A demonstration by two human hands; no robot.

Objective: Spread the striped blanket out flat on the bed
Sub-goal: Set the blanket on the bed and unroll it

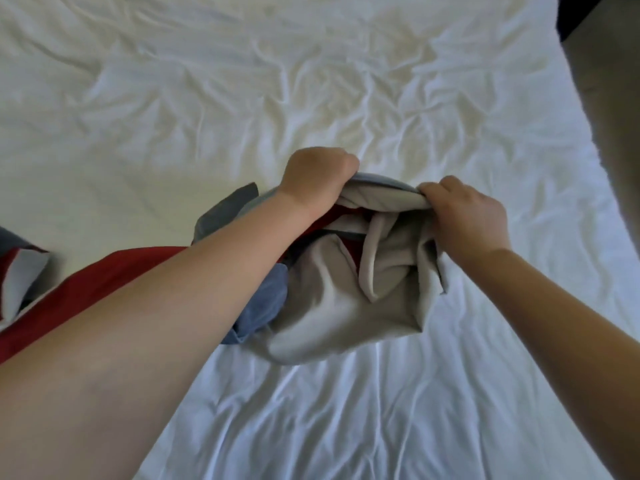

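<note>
The striped blanket [329,306], in grey, red and blue bands, lies bunched in the middle of the bed [173,98]. Part of it trails off to the left edge of the view under my left forearm. My left hand [317,178] is closed on the far edge of the bunch. My right hand [464,216] pinches the same grey edge a little to the right. Both hands hold that edge slightly raised above the wrinkled white sheet.
The bed's right edge [588,168] runs down the right side of the view, with brown floor [609,98] beyond it. A dark object [595,15] sits at the top right corner. Wrinkled white sheet stretches away from the blanket on all sides.
</note>
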